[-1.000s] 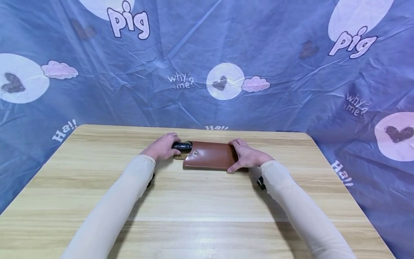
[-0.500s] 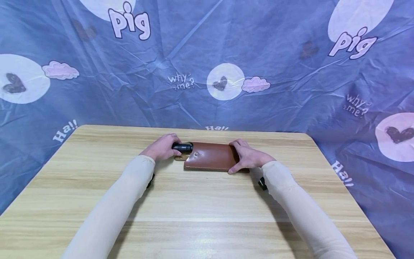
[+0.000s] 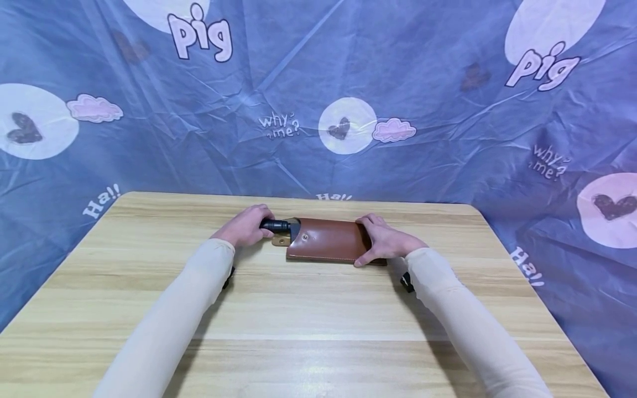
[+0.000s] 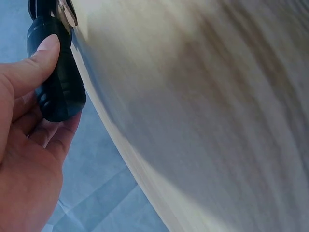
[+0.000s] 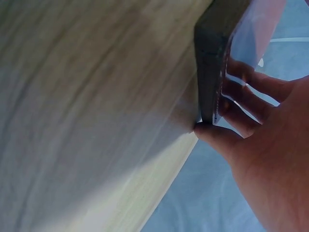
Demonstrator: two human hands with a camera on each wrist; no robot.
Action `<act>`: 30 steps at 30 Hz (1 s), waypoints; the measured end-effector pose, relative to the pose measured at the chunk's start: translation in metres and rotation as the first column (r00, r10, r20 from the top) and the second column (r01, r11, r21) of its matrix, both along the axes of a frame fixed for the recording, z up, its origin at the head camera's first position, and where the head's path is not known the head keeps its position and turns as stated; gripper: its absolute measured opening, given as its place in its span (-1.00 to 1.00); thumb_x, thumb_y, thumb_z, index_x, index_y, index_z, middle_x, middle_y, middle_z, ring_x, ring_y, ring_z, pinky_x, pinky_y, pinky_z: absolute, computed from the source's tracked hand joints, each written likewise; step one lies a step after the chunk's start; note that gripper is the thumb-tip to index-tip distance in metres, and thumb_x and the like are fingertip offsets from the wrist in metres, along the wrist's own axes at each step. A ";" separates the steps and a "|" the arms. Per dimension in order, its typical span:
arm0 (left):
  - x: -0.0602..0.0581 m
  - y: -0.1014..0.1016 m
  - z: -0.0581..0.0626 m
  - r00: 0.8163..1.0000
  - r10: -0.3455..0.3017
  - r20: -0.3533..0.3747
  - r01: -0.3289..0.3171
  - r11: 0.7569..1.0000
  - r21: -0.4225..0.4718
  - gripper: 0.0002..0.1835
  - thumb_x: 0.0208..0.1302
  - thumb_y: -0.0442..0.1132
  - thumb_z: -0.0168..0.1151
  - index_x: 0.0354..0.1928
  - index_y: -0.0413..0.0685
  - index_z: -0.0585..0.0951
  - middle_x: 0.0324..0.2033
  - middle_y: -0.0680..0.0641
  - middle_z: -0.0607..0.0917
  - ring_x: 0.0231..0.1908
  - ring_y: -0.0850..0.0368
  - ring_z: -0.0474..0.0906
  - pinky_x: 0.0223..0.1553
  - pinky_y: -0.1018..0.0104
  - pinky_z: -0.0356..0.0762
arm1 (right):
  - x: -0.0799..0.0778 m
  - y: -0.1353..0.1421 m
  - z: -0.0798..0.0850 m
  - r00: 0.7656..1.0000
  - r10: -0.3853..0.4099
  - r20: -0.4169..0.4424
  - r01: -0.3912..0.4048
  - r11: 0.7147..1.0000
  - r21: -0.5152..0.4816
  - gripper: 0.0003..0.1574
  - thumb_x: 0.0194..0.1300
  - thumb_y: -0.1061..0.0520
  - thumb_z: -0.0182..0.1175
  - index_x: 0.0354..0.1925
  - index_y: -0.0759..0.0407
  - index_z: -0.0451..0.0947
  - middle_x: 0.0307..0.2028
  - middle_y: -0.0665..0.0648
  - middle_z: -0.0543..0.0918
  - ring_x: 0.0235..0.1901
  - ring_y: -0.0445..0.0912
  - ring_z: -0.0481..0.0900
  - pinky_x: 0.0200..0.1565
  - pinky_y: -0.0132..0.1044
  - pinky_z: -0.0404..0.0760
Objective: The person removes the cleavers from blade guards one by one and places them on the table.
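A brown leather sheath with a stitched edge lies near the far side of the table. Out of its left mouth comes a cleaver with a ridged black handle, a short stretch of dark blade showing; the rest of the blade is hidden inside. My left hand grips the handle, the thumb along it in the left wrist view, where the handle fills the palm. At the sheath's right end, my right hand holds it by both long edges. In the right wrist view, the thumb presses the end of the sheath.
A small strap with a snap sticks out below the handle. The light wooden table ends just beyond the sheath, where a blue printed cloth hangs behind it.
My left hand has drawn the handle slightly left, and a bit of blade now shows at the sheath's mouth. The sheath and my right hand have shifted slightly right.
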State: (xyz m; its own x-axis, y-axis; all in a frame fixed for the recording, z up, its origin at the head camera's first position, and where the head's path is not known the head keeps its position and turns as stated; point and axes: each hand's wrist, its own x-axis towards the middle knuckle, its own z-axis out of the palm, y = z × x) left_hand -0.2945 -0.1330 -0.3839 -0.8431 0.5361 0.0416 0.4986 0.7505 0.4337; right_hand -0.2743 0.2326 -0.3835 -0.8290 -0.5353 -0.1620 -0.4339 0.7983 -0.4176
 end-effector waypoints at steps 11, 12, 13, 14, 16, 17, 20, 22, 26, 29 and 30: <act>-0.001 0.002 -0.001 1.000 -0.010 -0.026 0.010 1.000 -0.008 -0.66 0.21 -0.32 0.36 -0.02 -0.36 0.58 -0.11 -0.20 0.59 -0.05 -0.14 0.51 0.15 -0.02 0.43 | 0.001 0.001 0.000 1.000 0.004 -0.013 -0.004 1.000 -0.013 0.45 -0.21 -0.29 0.57 0.41 0.36 0.09 0.29 0.32 0.20 0.30 0.21 0.17 0.28 0.16 0.26; -0.001 0.003 0.000 0.999 -0.014 -0.028 0.014 1.000 -0.011 -0.66 0.21 -0.32 0.35 -0.02 -0.36 0.58 -0.10 -0.21 0.59 -0.04 -0.14 0.51 0.15 -0.02 0.43 | 0.001 0.001 0.000 1.000 0.003 -0.014 -0.003 1.000 -0.013 0.44 -0.20 -0.28 0.58 0.41 0.36 0.09 0.29 0.33 0.21 0.30 0.21 0.17 0.28 0.16 0.27; -0.001 0.004 0.000 0.999 -0.015 -0.029 0.014 1.000 -0.009 -0.66 0.21 -0.32 0.35 -0.01 -0.36 0.58 -0.10 -0.21 0.59 -0.04 -0.15 0.51 0.16 -0.02 0.42 | 0.002 0.002 0.001 1.000 0.002 -0.015 -0.003 1.000 -0.011 0.44 -0.20 -0.27 0.58 0.41 0.36 0.10 0.29 0.33 0.21 0.30 0.21 0.17 0.28 0.15 0.27; -0.002 0.005 0.000 1.000 -0.012 -0.026 0.012 1.000 -0.010 -0.66 0.22 -0.32 0.35 -0.01 -0.35 0.58 -0.10 -0.21 0.59 -0.04 -0.14 0.51 0.16 -0.02 0.42 | 0.002 0.002 0.002 1.000 0.002 -0.015 -0.002 1.000 -0.010 0.44 -0.21 -0.26 0.59 0.41 0.36 0.10 0.29 0.33 0.21 0.29 0.21 0.17 0.28 0.15 0.27; -0.002 0.005 -0.001 1.000 -0.009 -0.025 0.009 1.000 -0.006 -0.66 0.21 -0.33 0.35 -0.01 -0.35 0.58 -0.11 -0.20 0.59 -0.05 -0.14 0.51 0.16 -0.03 0.42 | 0.002 0.002 0.003 1.000 0.004 -0.016 -0.004 1.000 -0.013 0.43 -0.21 -0.25 0.59 0.41 0.36 0.10 0.29 0.33 0.21 0.29 0.21 0.18 0.28 0.15 0.27; -0.002 0.005 -0.001 1.000 -0.004 -0.019 0.004 1.000 -0.007 -0.66 0.21 -0.32 0.36 -0.01 -0.35 0.58 -0.11 -0.20 0.58 -0.05 -0.13 0.51 0.15 -0.02 0.43 | 0.002 0.002 0.003 1.000 0.005 -0.019 -0.005 1.000 -0.014 0.43 -0.21 -0.25 0.59 0.41 0.36 0.11 0.29 0.33 0.22 0.29 0.20 0.18 0.27 0.15 0.28; -0.001 0.003 -0.002 1.000 0.006 -0.015 -0.006 1.000 0.001 -0.65 0.20 -0.32 0.37 -0.02 -0.35 0.59 -0.12 -0.19 0.58 -0.07 -0.12 0.50 0.14 0.00 0.44 | 0.001 0.002 0.001 1.000 0.008 -0.023 -0.008 1.000 -0.012 0.42 -0.22 -0.27 0.59 0.40 0.35 0.12 0.28 0.32 0.23 0.28 0.20 0.19 0.26 0.15 0.29; -0.001 0.003 -0.002 1.000 0.003 -0.020 -0.003 1.000 0.003 -0.65 0.19 -0.33 0.37 -0.02 -0.36 0.59 -0.13 -0.19 0.58 -0.07 -0.13 0.50 0.14 -0.01 0.44 | 0.001 0.002 0.000 1.000 0.005 -0.019 -0.006 1.000 -0.005 0.43 -0.22 -0.28 0.58 0.40 0.33 0.12 0.28 0.31 0.22 0.29 0.20 0.19 0.26 0.15 0.29; -0.001 0.004 -0.002 1.000 0.003 -0.020 -0.003 1.000 0.007 -0.67 0.19 -0.34 0.36 -0.03 -0.36 0.59 -0.13 -0.19 0.57 -0.08 -0.13 0.51 0.13 -0.01 0.44 | 0.000 0.004 0.001 1.000 -0.001 -0.008 0.001 1.000 0.004 0.44 -0.21 -0.30 0.57 0.41 0.33 0.11 0.29 0.31 0.21 0.30 0.21 0.18 0.26 0.17 0.28; 0.000 0.003 -0.002 1.000 0.012 -0.014 -0.012 1.000 0.011 -0.66 0.20 -0.34 0.36 -0.02 -0.37 0.58 -0.13 -0.20 0.57 -0.08 -0.14 0.51 0.13 -0.02 0.44 | 0.000 0.002 0.000 1.000 0.001 -0.003 -0.001 1.000 0.001 0.44 -0.21 -0.29 0.58 0.41 0.33 0.10 0.29 0.32 0.20 0.30 0.21 0.17 0.27 0.17 0.28; 0.000 0.002 -0.002 1.000 0.011 -0.016 -0.011 1.000 0.013 -0.65 0.20 -0.34 0.36 -0.01 -0.37 0.58 -0.12 -0.20 0.57 -0.07 -0.14 0.50 0.13 -0.03 0.44 | 0.001 0.002 0.000 1.000 0.001 -0.002 -0.001 1.000 0.000 0.44 -0.21 -0.28 0.58 0.41 0.33 0.10 0.30 0.32 0.20 0.30 0.20 0.17 0.27 0.16 0.28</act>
